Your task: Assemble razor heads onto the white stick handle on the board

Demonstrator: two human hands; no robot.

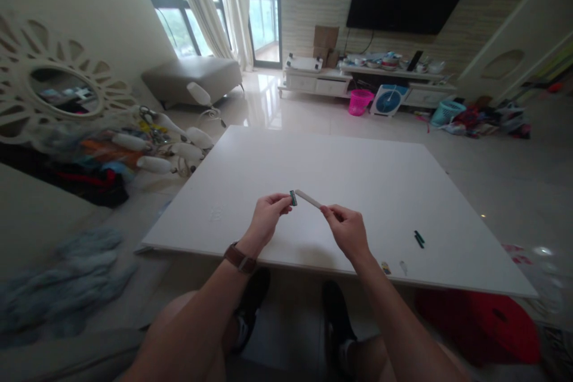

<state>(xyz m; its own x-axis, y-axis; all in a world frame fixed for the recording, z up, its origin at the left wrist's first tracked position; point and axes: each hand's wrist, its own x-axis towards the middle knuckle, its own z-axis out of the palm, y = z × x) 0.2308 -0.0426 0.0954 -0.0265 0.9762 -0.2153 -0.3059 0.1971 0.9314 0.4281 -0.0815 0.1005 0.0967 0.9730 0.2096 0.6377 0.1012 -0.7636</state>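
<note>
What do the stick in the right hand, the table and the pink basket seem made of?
Stick: matte grey, perhaps coated board or plastic; its flat, dull surface leaves it open.
Table: smooth white, maybe laminate, given its even, unpatterned top.
Basket: probably plastic, given its vivid pink; finish unclear.

White tabletop [277,158] smooth, faint sheen; grey strip [308,198] over its near half matt; dark green pieces [419,241] toward near right corner plastic-looking; floor [264,98] past far edge polished, glossy.
</note>
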